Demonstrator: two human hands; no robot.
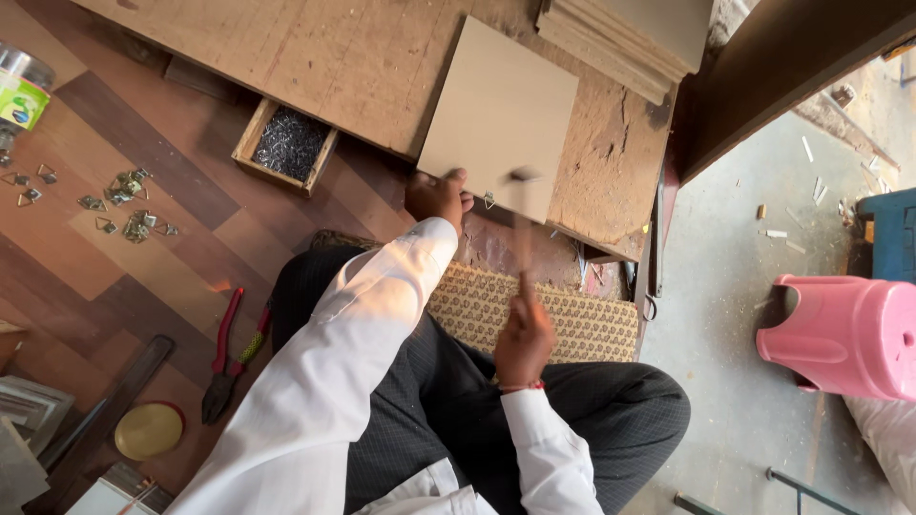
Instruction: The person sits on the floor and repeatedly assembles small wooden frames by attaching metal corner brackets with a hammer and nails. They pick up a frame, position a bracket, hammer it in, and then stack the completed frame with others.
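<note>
Head view is filled by a floor of brown wood-patterned planks [143, 257] on the left and grey concrete [735, 315] on the right, with a low, worn wooden table [611, 143] across the top. One beige board [498, 114] lies flat on the table, its near edge at the table's front; one stack of similar boards [625, 38] is cut off by the top edge. One pink plastic stool [844, 334] is seen at the right, partly out of frame. One patterned mat [477, 300] is laid beneath the seated person. One small wooden tray of dark nails [286, 145] rests against the table's side. One pair of red-handled pliers [224, 358] and one round brass lid [148, 431] lie on the planks, beside a scatter of small metal hangers [124, 205], too many and too small to be counted. The left hand [437, 197] is pressed on the board's near corner, its grip closed over the edge. The right hand [523, 339] is wrapped around a hammer [523, 219], blurred by motion above a tiny hanger [489, 200] at the board's edge.
</note>
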